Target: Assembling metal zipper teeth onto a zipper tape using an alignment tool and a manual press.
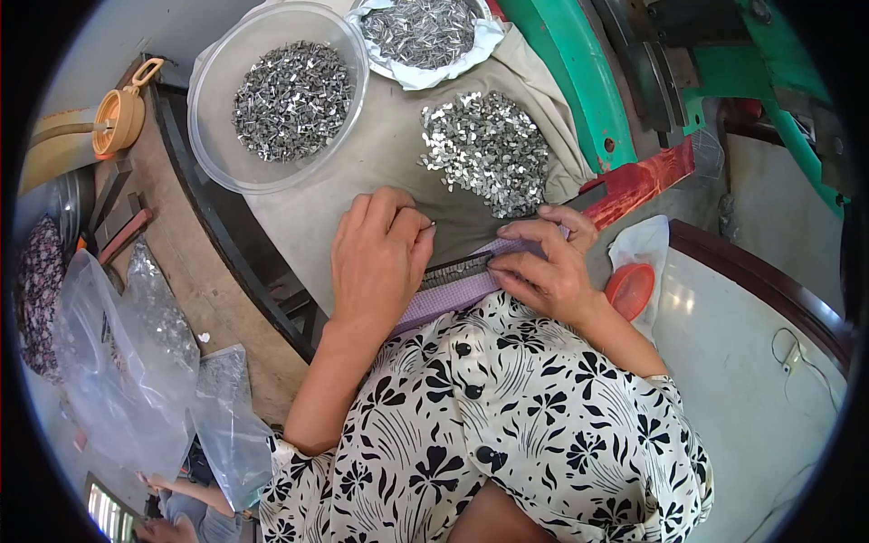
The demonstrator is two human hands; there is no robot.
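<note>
My left hand [376, 258] is closed in a pinch above the near edge of the cloth, with the tip of a small metal piece [433, 223] showing between thumb and forefinger. Below it, a row of small metal pieces [457, 270] stands packed along a strip with lilac checked edging [444, 301], close to my body. My right hand [548, 267] bends its fingers at the right end of that row; what its fingertips press on is partly hidden. Just beyond both hands, a loose heap of shiny small metal pieces [493, 149] lies on the cloth.
A clear round tub [204, 118] of metal pieces stands far left, beside a plastic-lined bowl [412, 77] of thin metal parts. A green machine frame [579, 81] rises at right, near a red lid [631, 290]. Plastic bags [127, 362] lie left; another person [195, 507] shows lower left.
</note>
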